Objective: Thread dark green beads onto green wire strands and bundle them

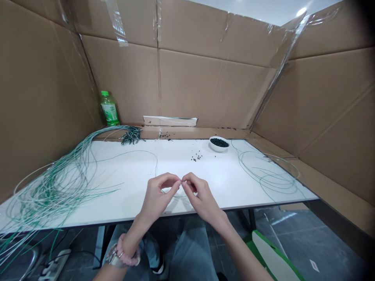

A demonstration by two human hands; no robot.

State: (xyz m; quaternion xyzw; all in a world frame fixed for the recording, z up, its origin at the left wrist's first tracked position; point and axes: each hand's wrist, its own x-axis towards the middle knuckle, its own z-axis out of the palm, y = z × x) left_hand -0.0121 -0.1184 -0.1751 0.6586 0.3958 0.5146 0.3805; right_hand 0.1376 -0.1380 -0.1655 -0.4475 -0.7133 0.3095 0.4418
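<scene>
My left hand (pixel 159 193) and my right hand (pixel 200 193) meet fingertip to fingertip above the front part of the white table (pixel 131 210). Each is closed in a pinch between thumb and index finger. A thin green wire (pixel 156 162) runs from the left across the table to my left hand, and a loop of it shows below the fingers. What sits between the fingertips is too small to make out. Beyond my hands lie several small black pieces (pixel 196 157), with a white bowl (pixel 219 149) of black pieces behind them to the right.
A large tangle of green and white wires (pixel 67 175) covers the table's left side, its dark ends (pixel 131 135) at the back. Coiled green wire (pixel 272 179) lies at the right. A green bottle (pixel 109 110) stands back left. Cardboard walls (pixel 190 86) enclose the table.
</scene>
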